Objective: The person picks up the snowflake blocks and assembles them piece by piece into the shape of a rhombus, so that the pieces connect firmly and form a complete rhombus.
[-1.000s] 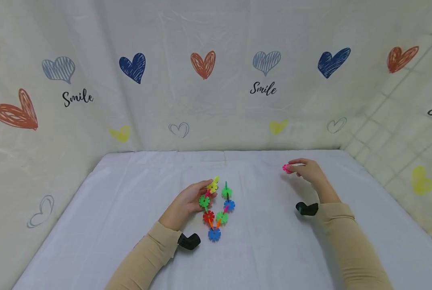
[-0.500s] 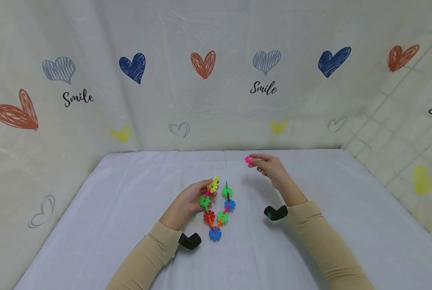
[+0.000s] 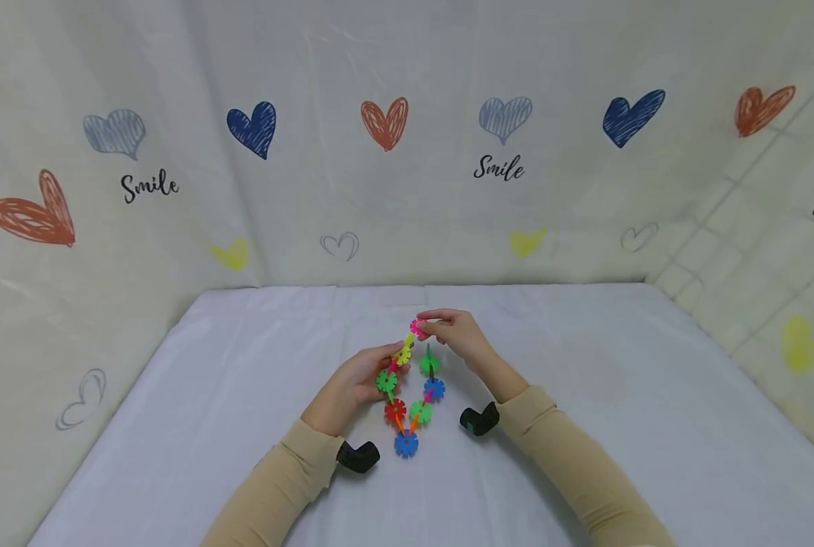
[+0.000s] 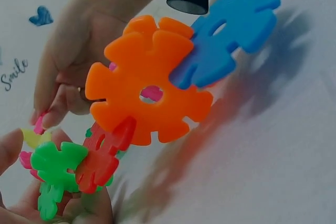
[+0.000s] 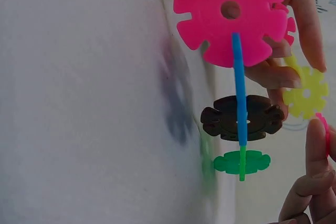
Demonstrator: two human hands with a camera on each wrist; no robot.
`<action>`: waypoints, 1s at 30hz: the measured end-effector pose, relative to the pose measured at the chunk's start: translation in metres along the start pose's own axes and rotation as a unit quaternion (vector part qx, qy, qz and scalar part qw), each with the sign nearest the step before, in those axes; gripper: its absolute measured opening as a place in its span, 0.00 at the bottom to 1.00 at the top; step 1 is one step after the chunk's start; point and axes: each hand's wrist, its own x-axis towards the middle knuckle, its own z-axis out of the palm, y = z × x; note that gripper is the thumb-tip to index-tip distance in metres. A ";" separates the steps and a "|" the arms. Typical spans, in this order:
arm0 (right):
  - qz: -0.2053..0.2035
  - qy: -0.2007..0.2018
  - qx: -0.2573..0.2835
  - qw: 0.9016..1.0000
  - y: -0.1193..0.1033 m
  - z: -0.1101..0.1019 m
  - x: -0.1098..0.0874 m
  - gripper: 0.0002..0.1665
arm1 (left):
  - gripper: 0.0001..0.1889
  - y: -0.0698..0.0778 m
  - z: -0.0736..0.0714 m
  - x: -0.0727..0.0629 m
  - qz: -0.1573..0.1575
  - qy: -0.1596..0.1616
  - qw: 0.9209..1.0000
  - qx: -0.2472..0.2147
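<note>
A U-shaped chain of slotted plastic snowflake discs hangs from my left hand (image 3: 352, 384), whose fingers grip it near its yellow disc (image 3: 403, 355). A blue disc (image 3: 406, 444) forms the bottom of the U, and a green disc (image 3: 430, 365) is near its other end. My right hand (image 3: 463, 338) pinches a pink snowflake disc (image 3: 416, 327) right at the chain's yellow tip. The right wrist view has this pink disc (image 5: 321, 129) edge-on beside the yellow disc (image 5: 315, 98). Large in the left wrist view are an orange disc (image 4: 123, 72) and a blue disc (image 4: 247, 17).
A white cloth covers the table (image 3: 175, 456). Behind it hangs a pale curtain (image 3: 434, 205) printed with hearts and lettering. Black wrist cameras stick out below the left sleeve (image 3: 284, 471) and the right sleeve (image 3: 564, 448).
My right hand has travelled left across the table with the pink disc, from the right side to the yellow end of the chain. The left hand and chain stay nearly still.
</note>
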 end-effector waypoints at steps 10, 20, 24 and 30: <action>-0.010 -0.002 -0.008 1.000 -0.002 0.007 0.001 0.20 | 0.23 0.001 -0.001 -0.002 0.001 -0.003 1.000 0.009; -0.029 -0.004 -0.032 0.999 -0.002 0.010 -0.002 0.18 | 0.23 0.000 -0.003 0.000 0.013 -0.029 0.999 0.019; -0.037 -0.002 -0.034 0.999 -0.003 0.010 -0.003 0.17 | 0.24 0.000 -0.003 -0.001 0.019 -0.033 0.999 0.016; -0.041 0.005 -0.022 0.999 -0.003 0.011 -0.005 0.16 | 0.26 0.000 -0.002 -0.001 0.025 -0.035 0.999 0.015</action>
